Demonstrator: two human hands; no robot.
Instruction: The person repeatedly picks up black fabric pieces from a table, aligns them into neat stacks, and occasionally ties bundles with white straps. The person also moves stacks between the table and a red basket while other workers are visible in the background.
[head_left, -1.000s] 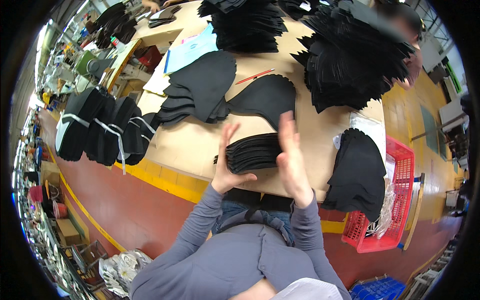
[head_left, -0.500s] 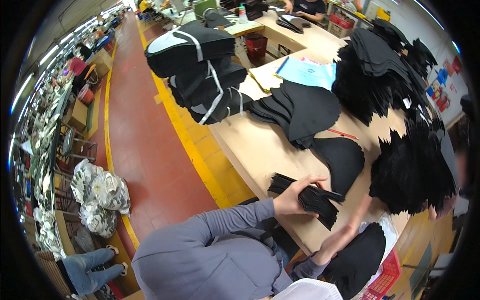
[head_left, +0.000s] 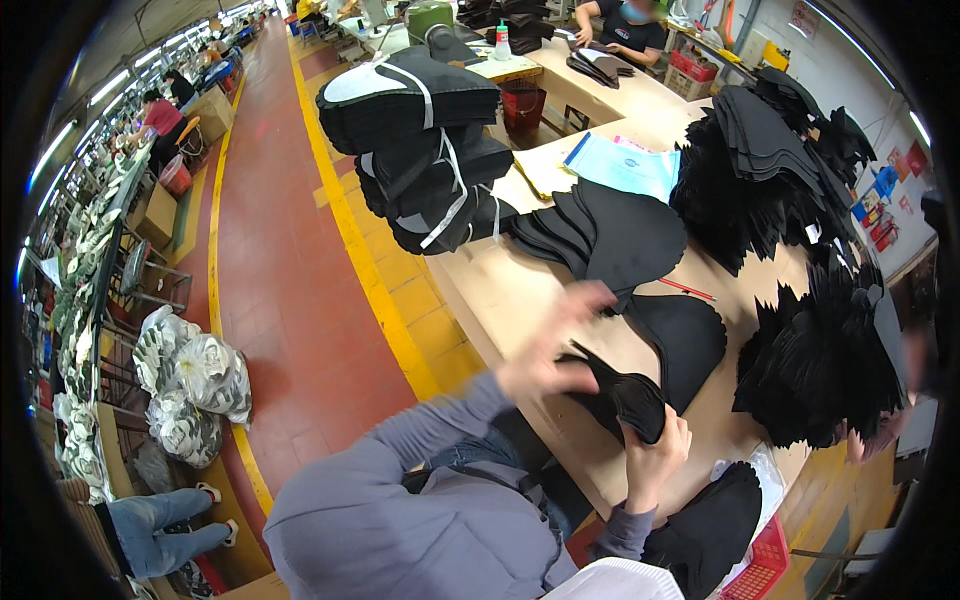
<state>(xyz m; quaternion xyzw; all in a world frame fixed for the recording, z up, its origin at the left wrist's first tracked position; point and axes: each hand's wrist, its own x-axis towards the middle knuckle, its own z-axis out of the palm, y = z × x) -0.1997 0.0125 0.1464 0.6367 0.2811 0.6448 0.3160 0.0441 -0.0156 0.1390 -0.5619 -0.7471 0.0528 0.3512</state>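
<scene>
The left hand (head_left: 555, 350), blurred, reaches across the front of the worktable (head_left: 520, 295) with fingers spread and thumb apart, its grip loose and empty. The right hand (head_left: 656, 455), wrist bent upward from a grey sleeve (head_left: 624, 528), clasps the near end of a bowed stack of black cut pieces (head_left: 636, 397) at the table's front edge, beside a scalloped black panel (head_left: 692, 345).

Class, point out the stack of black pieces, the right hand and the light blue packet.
Stack of black pieces (head_left: 637, 396): head view, its visible middle.
Right hand (head_left: 656, 452): head view, its middle.
Light blue packet (head_left: 622, 167): head view, upper face.
</scene>
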